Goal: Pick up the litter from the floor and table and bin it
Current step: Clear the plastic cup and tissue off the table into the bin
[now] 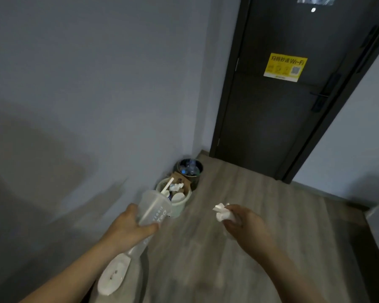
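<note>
Just left of the frame's centre, the left hand [129,226] grips a translucent plastic cup [154,206] round its lower part, fingers and thumb curled about it. The cup is tilted, mouth pointing up and to the right, and a pale straw [150,212] lies inside it. Below this hand, a blurred white oval object [113,276] shows at the lower left; what it is cannot be told.

To the right of centre, the right hand [243,221] pinches a crumpled white tissue [221,212] at its fingertips, the paper sticking out to the upper left of the hand. The two hands are apart and both are above the wooden floor [239,259].

Just beyond the cup, a pale bin [179,207] stands on the floor against the grey wall [96,84], heaped with paper, a straw and cardboard. Right behind it, in the corner, is a dark round bin [199,171] with what look like plastic bottles inside. A dark door [271,127] fills the upper right of the frame and carries a yellow Wi-Fi sticker [284,67].
</note>
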A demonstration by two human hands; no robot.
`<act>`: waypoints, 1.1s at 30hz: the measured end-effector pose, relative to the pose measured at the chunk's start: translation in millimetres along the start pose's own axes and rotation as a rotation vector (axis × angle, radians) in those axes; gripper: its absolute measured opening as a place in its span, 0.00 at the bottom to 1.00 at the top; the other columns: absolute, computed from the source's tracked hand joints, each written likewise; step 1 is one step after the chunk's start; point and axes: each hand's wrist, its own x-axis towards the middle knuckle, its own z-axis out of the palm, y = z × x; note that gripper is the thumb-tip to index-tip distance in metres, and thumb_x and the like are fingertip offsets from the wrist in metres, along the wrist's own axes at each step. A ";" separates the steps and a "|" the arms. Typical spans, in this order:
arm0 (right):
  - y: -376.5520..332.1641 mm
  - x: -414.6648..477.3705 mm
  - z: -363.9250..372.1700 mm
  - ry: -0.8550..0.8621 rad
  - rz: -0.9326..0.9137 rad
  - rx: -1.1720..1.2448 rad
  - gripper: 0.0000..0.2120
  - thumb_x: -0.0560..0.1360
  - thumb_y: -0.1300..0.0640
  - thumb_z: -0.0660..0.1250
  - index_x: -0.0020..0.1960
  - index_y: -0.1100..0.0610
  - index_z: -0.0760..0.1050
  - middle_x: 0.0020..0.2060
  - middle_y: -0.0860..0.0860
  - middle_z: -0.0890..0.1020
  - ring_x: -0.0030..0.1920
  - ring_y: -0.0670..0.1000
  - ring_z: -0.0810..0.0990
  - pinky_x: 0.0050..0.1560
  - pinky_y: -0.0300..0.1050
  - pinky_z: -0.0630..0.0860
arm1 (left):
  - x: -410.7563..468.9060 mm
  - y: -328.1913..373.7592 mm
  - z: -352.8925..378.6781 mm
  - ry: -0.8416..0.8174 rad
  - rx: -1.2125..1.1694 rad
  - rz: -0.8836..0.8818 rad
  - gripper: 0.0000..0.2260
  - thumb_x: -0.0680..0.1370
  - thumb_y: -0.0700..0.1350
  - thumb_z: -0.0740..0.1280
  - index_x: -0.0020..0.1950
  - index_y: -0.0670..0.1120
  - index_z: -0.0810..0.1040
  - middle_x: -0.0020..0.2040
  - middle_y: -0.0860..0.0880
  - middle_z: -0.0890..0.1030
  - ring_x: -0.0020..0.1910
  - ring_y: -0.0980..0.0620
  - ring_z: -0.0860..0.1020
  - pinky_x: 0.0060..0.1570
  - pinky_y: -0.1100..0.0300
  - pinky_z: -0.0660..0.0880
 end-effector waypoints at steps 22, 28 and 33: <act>51.4 398.9 52.8 -0.140 0.288 0.025 0.08 0.73 0.52 0.71 0.50 0.52 0.77 0.37 0.45 0.80 0.36 0.46 0.81 0.41 0.49 0.80 | 406.2 15.1 7.3 -0.180 0.010 -0.235 0.33 0.73 0.62 0.68 0.69 0.45 0.62 0.63 0.47 0.73 0.50 0.51 0.73 0.47 0.59 0.71; 59.2 483.9 89.4 -0.181 0.321 0.015 0.09 0.73 0.57 0.69 0.53 0.56 0.78 0.42 0.50 0.82 0.42 0.51 0.80 0.45 0.52 0.78 | 502.7 2.6 17.7 -0.322 0.043 -0.290 0.29 0.73 0.60 0.67 0.66 0.46 0.63 0.52 0.50 0.73 0.45 0.54 0.75 0.35 0.64 0.70; 86.4 533.4 125.7 -0.281 0.370 0.029 0.12 0.75 0.55 0.68 0.59 0.55 0.76 0.48 0.52 0.80 0.45 0.51 0.81 0.49 0.50 0.80 | 559.5 -14.3 46.9 -0.424 0.028 -0.357 0.33 0.72 0.57 0.70 0.70 0.45 0.60 0.54 0.50 0.71 0.47 0.52 0.75 0.38 0.62 0.72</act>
